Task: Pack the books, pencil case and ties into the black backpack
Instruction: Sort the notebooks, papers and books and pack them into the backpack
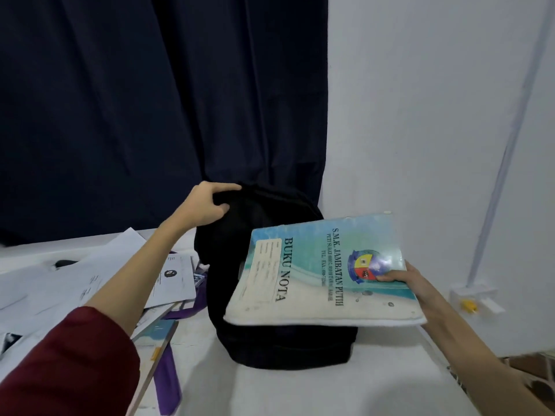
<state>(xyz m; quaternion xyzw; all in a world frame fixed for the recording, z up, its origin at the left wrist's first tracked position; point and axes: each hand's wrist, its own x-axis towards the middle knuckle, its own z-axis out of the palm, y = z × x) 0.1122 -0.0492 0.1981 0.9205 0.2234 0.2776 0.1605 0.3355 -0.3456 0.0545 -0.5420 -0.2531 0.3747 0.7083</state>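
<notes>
The black backpack (270, 340) stands upright on the white table (300, 391), in front of the dark curtain. My left hand (207, 205) grips the top edge of the backpack. My right hand (411, 280) holds a thick blue-and-white notebook (318, 274) labelled "BUKU NOTA" by its right edge, thumb on the cover. The notebook hovers flat over the front of the backpack. Another blue book (156, 328) lies on the table at the left. A purple tie (168, 382) lies beside and under that book. No pencil case can be made out.
Loose white papers (99, 274) cover the left part of the table. A dark navy curtain (150, 115) hangs behind. A white wall with a conduit and a socket box (477, 298) is at the right, beyond the table edge.
</notes>
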